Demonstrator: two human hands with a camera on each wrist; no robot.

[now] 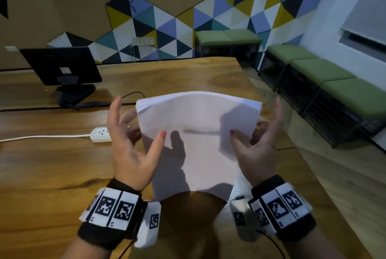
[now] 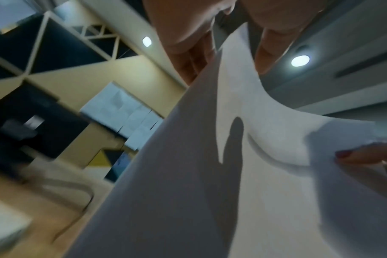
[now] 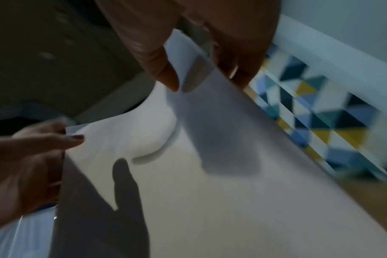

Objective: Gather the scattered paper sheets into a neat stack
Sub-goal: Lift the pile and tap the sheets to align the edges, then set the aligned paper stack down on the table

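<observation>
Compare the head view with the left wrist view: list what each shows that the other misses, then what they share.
Only the head view shows the wooden table, the white power strip, both marker wristbands and the green benches, with the left hand and right hand each holding a side of the paper stack.
Only the left wrist view shows the ceiling lights and the left fingers behind the sheets.
Both show the curved white stack, the black monitor, and the right thumb on the front sheet.
</observation>
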